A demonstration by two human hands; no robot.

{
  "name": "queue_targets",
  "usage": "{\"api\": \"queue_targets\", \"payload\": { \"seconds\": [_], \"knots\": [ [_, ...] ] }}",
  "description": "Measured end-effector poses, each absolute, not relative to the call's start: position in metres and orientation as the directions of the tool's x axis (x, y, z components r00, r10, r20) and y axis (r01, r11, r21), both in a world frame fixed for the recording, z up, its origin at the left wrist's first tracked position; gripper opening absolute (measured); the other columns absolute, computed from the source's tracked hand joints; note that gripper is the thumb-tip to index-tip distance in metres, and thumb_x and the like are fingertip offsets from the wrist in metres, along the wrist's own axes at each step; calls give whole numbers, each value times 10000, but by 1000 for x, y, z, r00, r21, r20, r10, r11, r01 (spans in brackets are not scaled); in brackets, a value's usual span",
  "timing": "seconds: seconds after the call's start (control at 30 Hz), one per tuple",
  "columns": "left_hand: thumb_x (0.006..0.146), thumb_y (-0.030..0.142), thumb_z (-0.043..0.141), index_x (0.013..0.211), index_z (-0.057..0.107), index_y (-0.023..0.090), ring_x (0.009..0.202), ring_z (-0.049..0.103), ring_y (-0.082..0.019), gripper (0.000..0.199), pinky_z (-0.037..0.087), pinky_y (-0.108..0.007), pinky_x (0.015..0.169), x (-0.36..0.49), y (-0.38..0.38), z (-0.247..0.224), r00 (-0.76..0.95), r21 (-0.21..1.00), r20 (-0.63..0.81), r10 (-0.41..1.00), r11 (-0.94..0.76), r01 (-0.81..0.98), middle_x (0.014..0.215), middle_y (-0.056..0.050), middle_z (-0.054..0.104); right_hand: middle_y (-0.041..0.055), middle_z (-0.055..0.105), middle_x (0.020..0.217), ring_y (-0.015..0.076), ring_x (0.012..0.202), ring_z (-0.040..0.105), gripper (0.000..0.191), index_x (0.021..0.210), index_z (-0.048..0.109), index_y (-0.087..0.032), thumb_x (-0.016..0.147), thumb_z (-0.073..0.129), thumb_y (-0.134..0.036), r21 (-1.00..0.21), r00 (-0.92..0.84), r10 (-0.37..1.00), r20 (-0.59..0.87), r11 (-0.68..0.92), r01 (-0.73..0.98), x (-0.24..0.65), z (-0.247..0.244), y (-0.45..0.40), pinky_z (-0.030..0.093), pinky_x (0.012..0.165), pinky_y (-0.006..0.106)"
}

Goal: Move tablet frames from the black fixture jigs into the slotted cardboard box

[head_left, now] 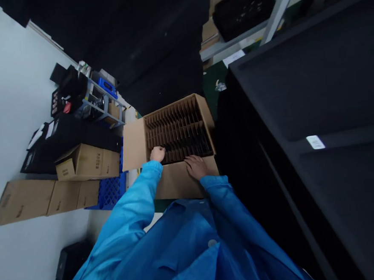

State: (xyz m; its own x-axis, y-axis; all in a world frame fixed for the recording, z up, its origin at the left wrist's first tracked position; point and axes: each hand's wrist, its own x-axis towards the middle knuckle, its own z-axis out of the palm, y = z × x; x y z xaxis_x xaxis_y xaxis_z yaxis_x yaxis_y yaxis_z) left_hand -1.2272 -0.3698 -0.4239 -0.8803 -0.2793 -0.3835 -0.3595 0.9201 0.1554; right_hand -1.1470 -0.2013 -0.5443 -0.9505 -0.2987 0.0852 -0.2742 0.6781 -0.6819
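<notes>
An open cardboard box (178,134) stands in the middle of the view, its inside packed with rows of slotted corrugated dividers. My left hand (157,154) sits curled at the near left corner of the dividers, with its fingers hidden against the cardboard. My right hand (197,166) lies with spread fingers on the box's near flap (174,183), at the edge of the dividers. A side flap (134,143) folds outward to the left. Both blue sleeves reach in from the bottom.
Left of the box are a blue plastic crate (110,192), several cardboard boxes (86,162) and black cases (71,137). A metal rack (103,105) holds a blue item. A large black cabinet (309,106) with a white label fills the right side.
</notes>
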Motion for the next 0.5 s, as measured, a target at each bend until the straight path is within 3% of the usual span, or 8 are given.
{"api": "queue_targets", "payload": {
  "seconds": [0.17, 0.3, 0.4, 0.5],
  "knots": [
    [890, 262, 490, 1165, 658, 184, 1182, 571, -227, 331, 425, -329, 1015, -1159, -395, -445, -904, 188, -424, -49, 972, -141, 1239, -109, 641, 123, 595, 1281, 258, 1190, 498, 376, 1148, 665, -147, 874, 412, -200, -635, -957, -266, 119, 720, -279, -1144, -547, -199, 369, 1033, 439],
    [809, 158, 555, 1307, 551, 182, 1423, 273, -236, 499, 251, -404, 1161, -1107, -428, -467, -895, 259, -431, 115, 966, -1, 1515, -81, 361, 131, 559, 1328, 278, 1226, 479, 401, 1168, 647, -128, 864, 400, -213, -577, -967, -229, 109, 778, -249, -1137, -549, -205, 339, 1070, 475],
    [794, 160, 557, 1382, 468, 195, 1458, 147, -288, 596, 185, -521, 1166, -1079, -452, -490, -849, 243, -485, 210, 965, 100, 1567, -85, 239, 124, 536, 1357, 303, 1282, 433, 435, 1211, 614, -134, 838, 409, -222, -532, -987, -146, 66, 831, -159, -1130, -550, -217, 294, 1092, 533],
    [819, 218, 527, 1410, 432, 179, 1464, 80, -320, 600, 165, -560, 1161, -1057, -470, -516, -770, 211, -575, 275, 960, 185, 1590, -84, 155, 146, 498, 1390, 334, 1329, 375, 495, 1256, 578, -106, 800, 438, -238, -482, -997, -71, 18, 873, -71, -1122, -547, -233, 317, 1076, 542]
  ]
}}
